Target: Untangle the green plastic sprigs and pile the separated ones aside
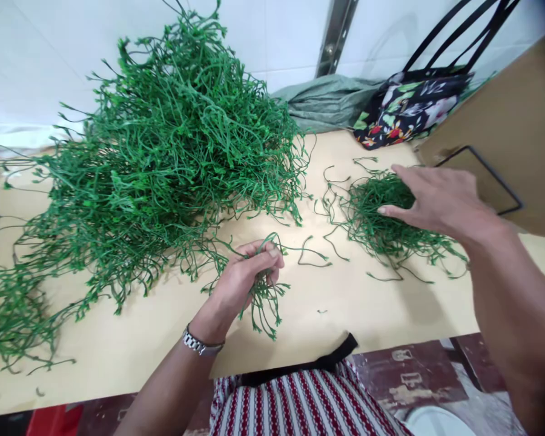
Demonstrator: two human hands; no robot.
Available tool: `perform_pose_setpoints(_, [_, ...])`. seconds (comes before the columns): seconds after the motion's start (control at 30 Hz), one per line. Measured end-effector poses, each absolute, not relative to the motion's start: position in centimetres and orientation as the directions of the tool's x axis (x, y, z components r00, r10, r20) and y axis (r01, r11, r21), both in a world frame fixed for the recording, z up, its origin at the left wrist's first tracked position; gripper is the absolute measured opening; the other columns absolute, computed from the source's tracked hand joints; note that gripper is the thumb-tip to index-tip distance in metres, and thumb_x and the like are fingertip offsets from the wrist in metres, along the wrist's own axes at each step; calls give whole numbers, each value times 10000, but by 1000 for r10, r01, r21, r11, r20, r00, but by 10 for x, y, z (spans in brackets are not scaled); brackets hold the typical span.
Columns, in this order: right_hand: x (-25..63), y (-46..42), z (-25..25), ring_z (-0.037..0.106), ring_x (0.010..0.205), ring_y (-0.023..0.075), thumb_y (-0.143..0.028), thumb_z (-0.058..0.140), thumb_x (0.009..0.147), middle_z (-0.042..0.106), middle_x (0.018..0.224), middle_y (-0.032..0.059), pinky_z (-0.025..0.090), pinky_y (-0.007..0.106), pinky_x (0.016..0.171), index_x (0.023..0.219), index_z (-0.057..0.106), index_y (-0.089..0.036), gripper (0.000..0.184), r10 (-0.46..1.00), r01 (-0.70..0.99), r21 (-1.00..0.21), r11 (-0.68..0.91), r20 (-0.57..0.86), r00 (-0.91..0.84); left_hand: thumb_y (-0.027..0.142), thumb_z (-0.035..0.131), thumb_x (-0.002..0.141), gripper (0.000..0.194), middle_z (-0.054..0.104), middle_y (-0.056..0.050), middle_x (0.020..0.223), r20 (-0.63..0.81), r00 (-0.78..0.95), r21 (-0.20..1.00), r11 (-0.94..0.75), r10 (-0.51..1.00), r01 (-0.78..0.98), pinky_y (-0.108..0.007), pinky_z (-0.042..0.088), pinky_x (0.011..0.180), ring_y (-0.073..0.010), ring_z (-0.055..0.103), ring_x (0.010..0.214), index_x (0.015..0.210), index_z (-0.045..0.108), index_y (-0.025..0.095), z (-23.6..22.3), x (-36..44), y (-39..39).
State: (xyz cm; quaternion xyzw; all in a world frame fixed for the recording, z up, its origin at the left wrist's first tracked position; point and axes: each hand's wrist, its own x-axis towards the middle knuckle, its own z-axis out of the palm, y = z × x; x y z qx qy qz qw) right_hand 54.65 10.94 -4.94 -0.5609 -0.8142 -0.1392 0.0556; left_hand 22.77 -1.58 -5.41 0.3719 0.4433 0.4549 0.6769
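Note:
My left hand (pixel 249 272) is closed around a small bunch of thin green artificial stems (pixel 266 303), their forked tips hanging below the fingers. My right hand (pixel 436 197) is over a smaller, darker pile of green stems (pixel 381 209), thumb and fingers spread apart. Whether its fingers touch the pile I cannot tell. A large heap of tangled green stems (pixel 177 139) rises behind and to the left of my left hand. Between the two hands, a few loose stems (pixel 315 257) lie on the pale tabletop (pixel 327 339).
Another clump of green stems (pixel 16 315) lies at the far left. A cardboard box (pixel 504 133) stands at the right, beside a black floral bag (pixel 409 112) and grey-green cloth (pixel 331 100). White wall tiles (pixel 286 36) are behind. The table's front edge is near my lap.

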Motion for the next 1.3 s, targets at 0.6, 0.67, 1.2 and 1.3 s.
perform_pose_setpoints(0.6, [411, 26, -52, 446, 588, 91, -279, 411, 877, 530, 647, 3, 317, 216, 576, 722, 572, -162, 252, 752, 487, -669, 561, 168, -637, 237, 444, 802, 257, 423, 5, 606, -16, 137, 912, -42, 990, 408, -259, 338, 533, -114, 430, 583, 562, 507, 169, -60, 231, -17])
perform_pose_setpoints(0.67, [412, 24, -55, 380, 530, 84, -339, 397, 883, 444, 569, -21, 290, 214, 529, 701, 553, -162, 298, 786, 464, -761, 453, 95, -611, 227, 437, 812, 248, 382, 16, 606, 15, 161, 877, -90, 987, 472, -250, 323, 528, -103, 402, 564, 577, 492, 168, -61, 233, -16])
perform_pose_setpoints(1.2, [398, 0, -84, 293, 462, 55, -339, 568, 763, 339, 514, -73, 250, 188, 446, 722, 504, -173, 183, 942, 348, -928, 134, 10, -336, 66, 405, 786, 145, 410, 4, 685, 35, 382, 812, -249, 924, 528, -234, 324, 570, -109, 422, 638, 691, 462, 160, -59, 241, -18])
perform_pose_setpoints(1.3, [400, -3, -85, 368, 448, 54, -284, 532, 786, 429, 509, -64, 292, 180, 456, 738, 517, -177, 118, 924, 513, -782, 353, 205, -323, 100, 407, 813, 164, 400, 11, 665, 17, 385, 850, -216, 923, 480, -235, 313, 560, -100, 406, 612, 668, 457, 158, -58, 240, -19])
